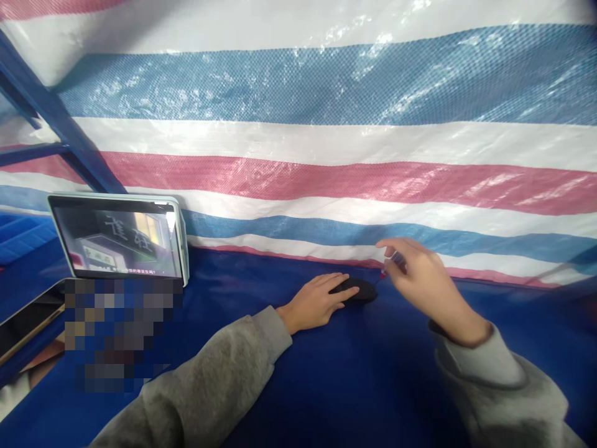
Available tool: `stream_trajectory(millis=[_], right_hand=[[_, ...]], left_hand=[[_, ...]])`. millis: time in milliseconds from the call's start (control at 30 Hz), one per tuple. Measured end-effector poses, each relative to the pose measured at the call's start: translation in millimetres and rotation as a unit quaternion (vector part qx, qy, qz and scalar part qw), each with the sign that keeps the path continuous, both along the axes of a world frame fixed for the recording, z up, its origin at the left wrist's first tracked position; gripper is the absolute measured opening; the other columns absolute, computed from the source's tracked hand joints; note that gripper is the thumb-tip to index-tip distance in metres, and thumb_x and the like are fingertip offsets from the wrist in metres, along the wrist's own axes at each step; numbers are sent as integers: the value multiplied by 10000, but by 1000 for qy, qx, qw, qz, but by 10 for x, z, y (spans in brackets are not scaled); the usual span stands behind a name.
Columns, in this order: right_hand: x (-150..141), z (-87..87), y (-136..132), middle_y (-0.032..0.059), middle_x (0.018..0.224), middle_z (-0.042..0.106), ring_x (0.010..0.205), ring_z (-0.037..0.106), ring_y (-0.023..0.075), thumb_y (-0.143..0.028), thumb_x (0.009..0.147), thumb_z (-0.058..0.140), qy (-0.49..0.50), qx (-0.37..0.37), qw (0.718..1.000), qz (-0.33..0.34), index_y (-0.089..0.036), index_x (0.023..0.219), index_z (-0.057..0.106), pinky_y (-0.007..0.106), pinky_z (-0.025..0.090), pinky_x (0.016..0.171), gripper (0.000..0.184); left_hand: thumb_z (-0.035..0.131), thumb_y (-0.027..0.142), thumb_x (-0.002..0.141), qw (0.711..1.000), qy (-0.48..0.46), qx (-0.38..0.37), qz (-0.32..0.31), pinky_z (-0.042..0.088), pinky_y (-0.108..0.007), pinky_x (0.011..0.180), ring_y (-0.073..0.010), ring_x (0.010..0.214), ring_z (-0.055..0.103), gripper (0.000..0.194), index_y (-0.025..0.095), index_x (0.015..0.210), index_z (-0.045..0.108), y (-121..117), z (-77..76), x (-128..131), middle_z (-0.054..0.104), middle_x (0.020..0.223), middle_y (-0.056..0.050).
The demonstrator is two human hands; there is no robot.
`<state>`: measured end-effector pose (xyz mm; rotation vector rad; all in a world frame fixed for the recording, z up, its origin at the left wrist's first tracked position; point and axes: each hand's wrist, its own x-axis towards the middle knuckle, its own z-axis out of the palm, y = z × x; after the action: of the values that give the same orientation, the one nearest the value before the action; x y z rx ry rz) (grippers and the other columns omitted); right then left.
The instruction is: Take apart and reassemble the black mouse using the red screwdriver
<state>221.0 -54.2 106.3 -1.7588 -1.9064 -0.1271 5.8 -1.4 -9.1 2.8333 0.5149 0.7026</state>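
Dark oval object pinned under the left hand on blue cloth

Dark oval object (358, 290) lies flat on the blue cloth surface (326, 386), close to where that surface meets the striped tarp wall (326, 143) behind it.

Far left, a blue metal frame (56, 118) slants across the tarp. Below it a tablet (119, 238) in a pale case stands propped and tilted back, its screen lit with a picture and a line of small text. A blurred patch sits just under the tablet, and beside it at the left edge lies a flat dark slab (25, 323) with a light rim; what it is cannot be told.

Toward the middle, the left hand (313, 303) reaches forward out of a grey sleeve (209, 386), palm down and fingers stretched nearly flat. Its fingertips rest on the near left part of the dark oval object, pressing rather than gripping; nothing is closed inside the hand.

Right of the object, the right hand (422, 280) hangs above the cloth, wrist raised, in its own grey sleeve. Thumb and forefinger are drawn together on a small slim thing (395, 257), pale and partly hidden by the fingers, too small to identify. A tiny red speck shows just below it, at the object's right end. The other fingers curl loosely
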Motion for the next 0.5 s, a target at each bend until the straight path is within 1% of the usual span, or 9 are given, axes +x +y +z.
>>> stream_trajectory(millis=[267,500], right_hand=[[16,42,-19,45,930,660,682,614,174,-170,811,473,10,4,1000,2,-208,1076,638,329,474,688,314],[13,4,-7,45,890,653,680,609,183,-168,808,470,-18,-3,1000,5,-203,1062,642,326,466,674,309]], left_hand=[[485,253,999,1000,-1,-5,-1,371,-424,1138,-238,1392,396,445,270,1440,426,-1,10,-2,430,1496,-82],[487,257,998,1000,0,-5,-4,366,-427,1140,-237,1396,392,451,271,1444,421,3,1,0,431,1495,-84]])
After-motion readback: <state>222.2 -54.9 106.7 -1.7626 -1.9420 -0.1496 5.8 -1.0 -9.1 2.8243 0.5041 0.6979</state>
